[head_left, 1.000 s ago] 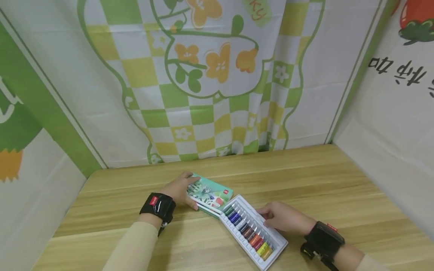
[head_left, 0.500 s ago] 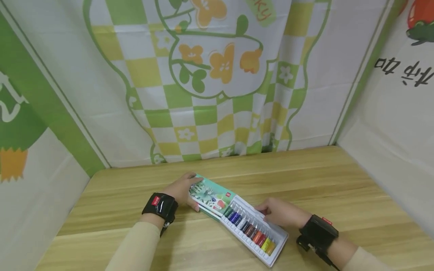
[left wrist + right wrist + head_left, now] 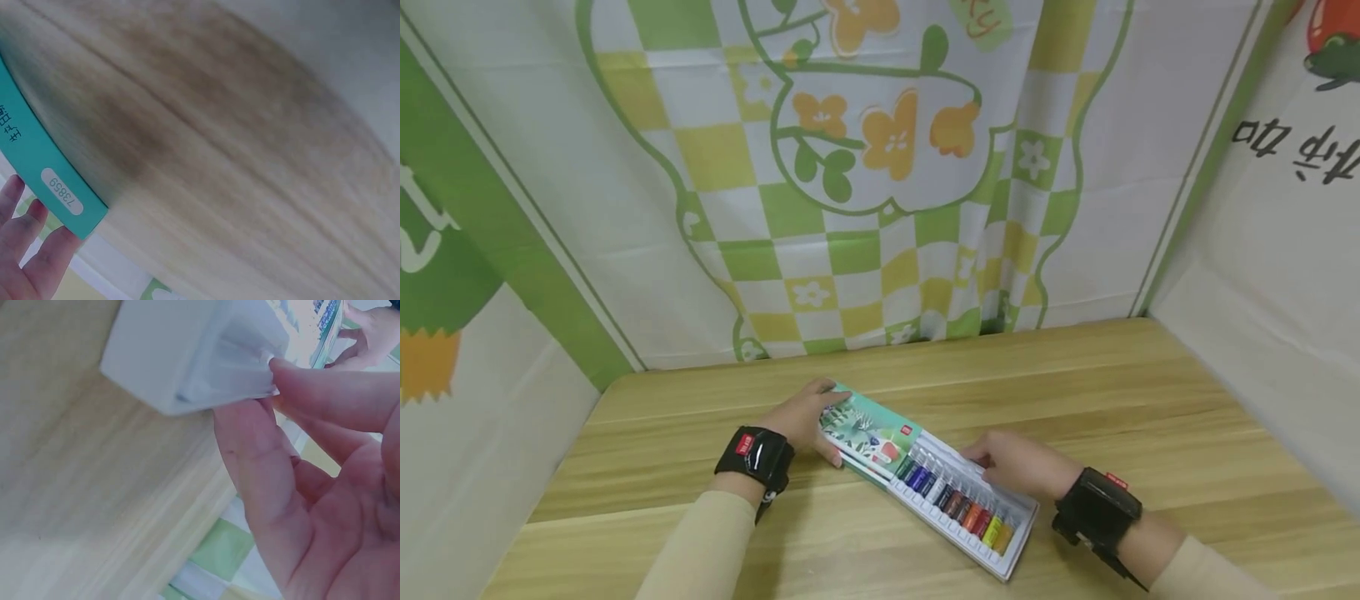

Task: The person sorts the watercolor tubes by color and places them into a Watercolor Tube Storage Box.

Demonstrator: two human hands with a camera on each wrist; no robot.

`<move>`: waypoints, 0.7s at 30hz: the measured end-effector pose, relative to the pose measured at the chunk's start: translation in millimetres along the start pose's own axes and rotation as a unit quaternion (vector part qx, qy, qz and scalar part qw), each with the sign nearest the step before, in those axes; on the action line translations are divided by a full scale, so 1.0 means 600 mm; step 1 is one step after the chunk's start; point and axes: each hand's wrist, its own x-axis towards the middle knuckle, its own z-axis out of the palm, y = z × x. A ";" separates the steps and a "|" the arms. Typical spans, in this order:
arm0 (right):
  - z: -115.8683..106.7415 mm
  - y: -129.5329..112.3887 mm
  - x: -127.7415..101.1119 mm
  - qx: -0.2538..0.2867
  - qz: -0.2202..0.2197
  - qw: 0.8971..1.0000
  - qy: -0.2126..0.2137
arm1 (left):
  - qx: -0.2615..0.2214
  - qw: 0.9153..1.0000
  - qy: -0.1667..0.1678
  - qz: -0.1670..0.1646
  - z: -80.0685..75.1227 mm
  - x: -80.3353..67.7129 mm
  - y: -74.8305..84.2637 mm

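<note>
A flat teal paint box [image 3: 872, 429] with a leaf print lies at mid-table, its long side slanting down to the right. My left hand [image 3: 801, 417] grips its far left end, thumb at the near side. From the box's right end extends a white plastic tray [image 3: 951, 536] in line with it, bearing a row of coloured paint tubes [image 3: 962, 508]. My right hand [image 3: 1026, 464] pinches the tray's far long edge between thumb and fingers. In the right wrist view, the thumb overlaps the rim of the white tray [image 3: 169, 356]. The tray's left end is hidden at the box.
The wooden table [image 3: 700, 450] runs back to a checked green and yellow curtain [image 3: 850, 250]. White printed panels [image 3: 1262, 333] stand at both sides. Each wrist wears a black strap with a camera [image 3: 754, 458].
The tray has turned from an angle against the box's corner into line with it. My right hand has shifted slightly up and left along with it; the left hand keeps its grip.
</note>
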 end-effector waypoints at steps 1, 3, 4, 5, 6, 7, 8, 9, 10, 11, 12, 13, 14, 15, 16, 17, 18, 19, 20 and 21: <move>0.000 -0.002 0.001 -0.006 0.004 1.000 0.001 | -0.001 1.000 0.000 0.000 0.001 0.000 -0.001; 0.000 -0.003 0.002 -0.012 0.012 1.000 0.001 | -0.001 1.000 -0.002 0.000 0.002 0.001 -0.003; -0.001 -0.002 0.004 -0.012 0.014 1.000 0.001 | -0.001 1.000 -0.002 0.000 0.002 0.001 -0.003; -0.001 -0.002 0.005 -0.010 0.018 1.000 -0.001 | -0.002 1.000 -0.002 0.000 0.002 0.001 -0.003; -0.002 -0.001 0.006 -0.005 0.023 1.000 -0.003 | -0.004 1.000 -0.003 -0.001 0.002 0.001 -0.002; -0.002 0.000 0.007 -0.003 0.027 1.000 -0.004 | -0.003 1.000 -0.003 0.000 0.002 0.002 -0.002; -0.003 0.000 0.009 -0.003 0.027 1.000 -0.005 | -0.003 1.000 -0.002 0.000 0.001 0.001 -0.002; -0.004 -0.001 0.011 -0.002 0.024 1.000 -0.007 | -0.002 1.000 0.000 0.002 0.001 0.000 -0.003; -0.005 -0.002 0.013 0.000 0.021 1.000 -0.008 | -0.003 1.000 0.001 0.002 0.000 -0.001 -0.003; -0.006 -0.003 0.016 0.002 0.014 1.000 -0.012 | -0.004 1.000 0.002 0.003 0.000 -0.002 -0.004; -0.008 -0.005 0.018 0.001 0.004 1.000 -0.015 | -0.004 1.000 0.003 0.003 -0.001 -0.003 -0.004; -0.010 -0.007 0.021 -0.003 -0.007 1.000 -0.017 | -0.004 1.000 0.004 0.003 -0.002 -0.004 -0.004; -0.012 -0.008 0.025 -0.005 -0.019 1.000 -0.020 | -0.004 1.000 0.005 0.004 -0.003 -0.005 -0.003; -0.013 -0.010 0.029 -0.008 -0.029 0.999 -0.022 | -0.005 1.000 0.006 0.004 -0.003 -0.005 -0.003; -0.015 -0.012 0.034 -0.011 -0.040 0.999 -0.022 | -0.008 1.000 0.007 0.002 -0.004 -0.006 -0.002; -0.016 -0.013 0.039 -0.017 -0.053 0.998 -0.023 | -0.011 1.000 0.008 0.001 -0.003 -0.006 -0.001; -0.016 -0.015 0.045 -0.019 -0.055 0.998 -0.021 | -0.014 1.000 0.009 0.001 -0.002 -0.005 -0.001; -0.015 -0.017 0.051 -0.019 -0.053 0.998 -0.018 | -0.015 1.000 0.010 0.002 -0.001 -0.004 -0.002; -0.014 -0.019 0.058 -0.018 -0.053 0.998 -0.016 | -0.015 1.000 0.011 0.003 0.001 -0.004 -0.003; -0.013 -0.021 0.064 -0.017 -0.049 0.999 -0.013 | -0.017 1.000 0.012 0.003 0.004 -0.003 -0.004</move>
